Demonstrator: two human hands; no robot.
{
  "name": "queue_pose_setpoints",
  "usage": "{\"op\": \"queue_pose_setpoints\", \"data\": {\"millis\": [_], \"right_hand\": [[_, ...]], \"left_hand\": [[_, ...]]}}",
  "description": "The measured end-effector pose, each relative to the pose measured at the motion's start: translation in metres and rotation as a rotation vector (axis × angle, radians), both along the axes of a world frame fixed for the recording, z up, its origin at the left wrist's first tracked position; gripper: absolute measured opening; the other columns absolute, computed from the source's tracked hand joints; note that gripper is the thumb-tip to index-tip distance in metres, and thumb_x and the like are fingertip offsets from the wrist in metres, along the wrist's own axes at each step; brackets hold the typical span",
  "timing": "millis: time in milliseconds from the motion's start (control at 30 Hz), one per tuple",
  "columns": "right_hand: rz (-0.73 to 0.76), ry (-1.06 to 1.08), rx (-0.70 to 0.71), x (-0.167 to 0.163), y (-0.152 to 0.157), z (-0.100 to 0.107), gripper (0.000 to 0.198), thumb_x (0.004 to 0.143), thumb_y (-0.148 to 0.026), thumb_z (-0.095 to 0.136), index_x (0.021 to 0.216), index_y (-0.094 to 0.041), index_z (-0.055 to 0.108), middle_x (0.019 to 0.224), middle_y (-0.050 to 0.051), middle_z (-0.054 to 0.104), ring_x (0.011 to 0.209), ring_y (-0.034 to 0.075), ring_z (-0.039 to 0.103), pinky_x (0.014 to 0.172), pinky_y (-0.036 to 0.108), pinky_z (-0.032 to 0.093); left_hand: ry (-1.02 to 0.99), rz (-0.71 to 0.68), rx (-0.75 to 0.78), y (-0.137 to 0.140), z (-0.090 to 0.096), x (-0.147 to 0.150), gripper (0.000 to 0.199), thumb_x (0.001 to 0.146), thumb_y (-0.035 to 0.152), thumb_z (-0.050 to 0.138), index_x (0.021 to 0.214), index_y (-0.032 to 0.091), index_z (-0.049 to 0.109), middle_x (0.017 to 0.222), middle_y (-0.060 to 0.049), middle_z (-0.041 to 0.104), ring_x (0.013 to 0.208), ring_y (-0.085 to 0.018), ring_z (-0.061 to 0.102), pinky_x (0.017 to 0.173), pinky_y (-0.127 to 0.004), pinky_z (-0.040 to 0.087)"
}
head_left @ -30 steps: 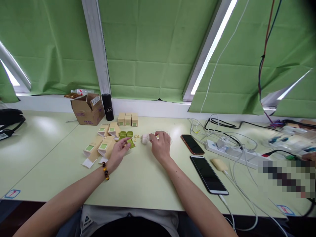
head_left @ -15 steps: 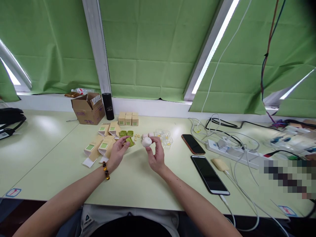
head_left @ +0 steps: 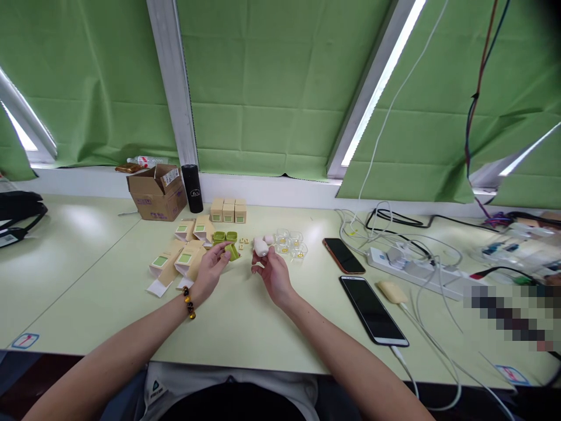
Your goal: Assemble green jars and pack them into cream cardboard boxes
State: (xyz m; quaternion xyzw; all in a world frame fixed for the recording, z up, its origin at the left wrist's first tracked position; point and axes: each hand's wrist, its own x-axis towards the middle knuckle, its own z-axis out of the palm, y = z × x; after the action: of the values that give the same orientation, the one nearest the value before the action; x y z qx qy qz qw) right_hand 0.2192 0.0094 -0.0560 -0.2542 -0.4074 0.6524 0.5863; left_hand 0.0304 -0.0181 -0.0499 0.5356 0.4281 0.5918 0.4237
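My left hand (head_left: 211,269), a beaded bracelet at its wrist, pinches a small green square cup (head_left: 232,252), which is tilted. Two similar green cups (head_left: 225,237) stand just behind it. My right hand (head_left: 274,275) grips a small white rounded piece (head_left: 261,248) by its lower side, apart from the green cup; its exact kind cannot be made out. A pale pinkish piece (head_left: 269,239) shows behind it. Between the hands, further back, lie several tiny yellowish pieces (head_left: 242,242). Clear plastic cups (head_left: 300,251) with small golden bits inside stand right of my right hand.
Open kraft boxes (head_left: 164,261) lie left of my left hand, and three closed ones (head_left: 228,210) stand behind. A cardboard carton (head_left: 156,196) and black tumbler (head_left: 192,188) stand at the back. Two phones (head_left: 372,310), a power strip (head_left: 412,271) and tangled cables occupy the right.
My right hand has turned the white piece, and its fingers now sit lower and beneath it. My left hand with the green cup has hardly moved.
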Motion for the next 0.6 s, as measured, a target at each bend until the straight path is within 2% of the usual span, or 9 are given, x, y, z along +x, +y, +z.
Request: {"op": "queue_pose_setpoints", "data": {"millis": [167, 300, 500, 600], "right_hand": [[0.012, -0.003, 0.03, 0.0016, -0.0014, 0.0027, 0.046, 0.082, -0.064, 0.079, 0.092, -0.02, 0.072, 0.089, 0.006, 0.07, 0.083, 0.02, 0.066, 0.062, 0.03, 0.058], [0.051, -0.033, 0.104, 0.0028, -0.0044, 0.0062, 0.043, 0.079, -0.049, 0.088, 0.107, -0.024, 0.068, 0.105, 0.007, 0.075, 0.097, 0.024, 0.071, 0.078, 0.04, 0.064], [-0.106, -0.21, 0.275, 0.0049, -0.0044, 0.0039, 0.044, 0.075, -0.042, 0.09, 0.107, -0.025, 0.064, 0.109, 0.005, 0.067, 0.1, 0.021, 0.064, 0.076, 0.032, 0.063], [-0.111, -0.255, 0.308, 0.0053, -0.0041, 0.0025, 0.042, 0.077, -0.042, 0.088, 0.11, -0.025, 0.067, 0.115, 0.007, 0.066, 0.106, 0.021, 0.064, 0.087, 0.034, 0.063]], "left_hand": [[0.011, 0.006, 0.004, 0.0001, 0.0004, 0.0, 0.06, 0.09, 0.059, 0.072, 0.132, 0.016, 0.064, 0.109, -0.011, 0.076, 0.105, -0.024, 0.067, 0.087, -0.033, 0.048], [0.028, 0.022, 0.018, 0.0003, 0.001, -0.0002, 0.058, 0.091, 0.059, 0.071, 0.13, 0.017, 0.065, 0.108, -0.009, 0.075, 0.102, -0.023, 0.067, 0.086, -0.033, 0.049], [-0.006, -0.017, 0.024, -0.0021, 0.0032, 0.001, 0.058, 0.091, 0.058, 0.071, 0.13, 0.017, 0.064, 0.115, -0.011, 0.075, 0.105, -0.024, 0.069, 0.092, -0.035, 0.05], [-0.028, -0.063, 0.035, -0.0038, 0.0054, 0.0023, 0.055, 0.091, 0.056, 0.072, 0.13, 0.017, 0.064, 0.117, -0.012, 0.075, 0.107, -0.024, 0.069, 0.096, -0.036, 0.051]]}}
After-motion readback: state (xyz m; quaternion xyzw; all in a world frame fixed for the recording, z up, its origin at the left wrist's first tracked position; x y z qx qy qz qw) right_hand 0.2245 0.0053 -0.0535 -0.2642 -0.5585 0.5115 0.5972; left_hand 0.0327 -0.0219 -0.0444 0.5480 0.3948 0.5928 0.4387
